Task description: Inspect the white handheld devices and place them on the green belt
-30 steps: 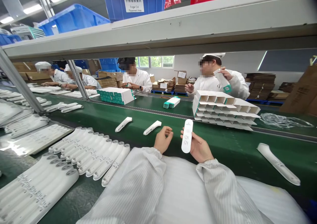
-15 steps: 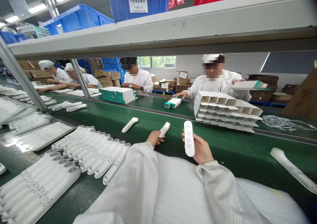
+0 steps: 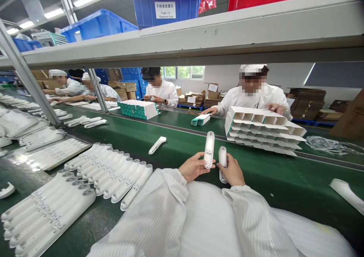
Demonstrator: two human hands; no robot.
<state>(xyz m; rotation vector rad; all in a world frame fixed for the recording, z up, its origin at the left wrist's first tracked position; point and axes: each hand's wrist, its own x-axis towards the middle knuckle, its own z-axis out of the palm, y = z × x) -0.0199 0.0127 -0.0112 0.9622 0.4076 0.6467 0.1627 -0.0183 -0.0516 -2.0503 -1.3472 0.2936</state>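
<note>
- L hand (image 3: 195,168): thumb + fingers closed round the low end of a long white plastic shell w/ a hollow side and round ends (image 3: 209,149). Hollow side faces the person.
- R hand (image 3: 233,172): fingers wrapped round a shorter-looking white plastic pc w/ a round top (image 3: 223,159). Part of it is hidden by the fingers.
- Main thing: the 2 held pcs are up in front of the person, just side by side, long ways up & down, tops tipped a bit. L one sits higher; R one is lower and to its right. Thin gap btwn them, w/ L fingertips poking in. Can't tell if these touch the R pc.
- Each hand is nearest its own pc, so no arms cross. No box or tool is btwn the two.
- Under: green flat belt (image 3: 182,145). One bent white plastic pc (image 3: 157,145) lies on it, L of the hands.
- Near L sleeve: a neat row of long white shells (image 3: 113,175).
- Past the hands, to R: big pile of open white card boxes w/ green bits (image 3: 256,130), apart from both hands.
- Across: a co-worker's hand (image 3: 209,110) by a small white-and-green box (image 3: 200,119).
</note>
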